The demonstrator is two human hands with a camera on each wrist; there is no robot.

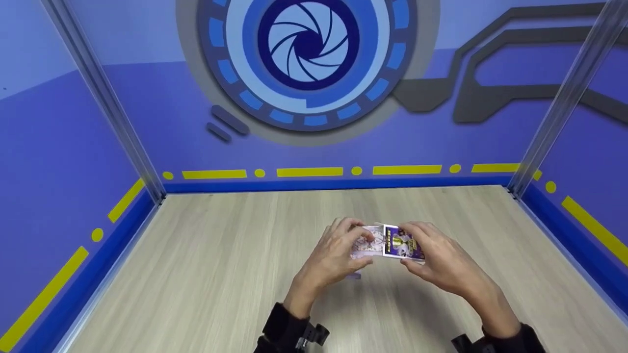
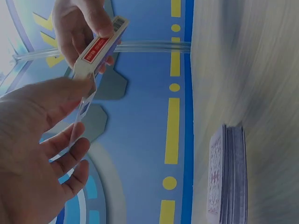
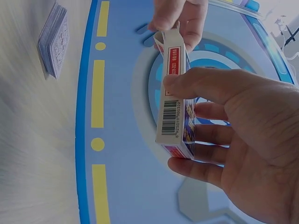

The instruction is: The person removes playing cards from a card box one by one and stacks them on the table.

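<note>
My right hand [image 1: 444, 257] grips a small playing card box [image 1: 401, 242], its printed purple face up in the head view. A barcode and a red label mark its white narrow side in the right wrist view. At the box's open end, my left hand [image 1: 336, 252] pinches the edge with the thumb [image 2: 70, 91]. A thin, pale piece [image 2: 77, 123] slants down from that end towards the left fingers; whether it is a flap or a card, I cannot tell. On the table below stands a deck of playing cards [image 2: 229, 172], mostly hidden by the left hand in the head view.
The wood-grain table [image 1: 221, 260] spreads under both hands. Blue printed panels [image 1: 314, 157] wall it at the back and sides, with clear corner posts [image 1: 117, 108] at left and right.
</note>
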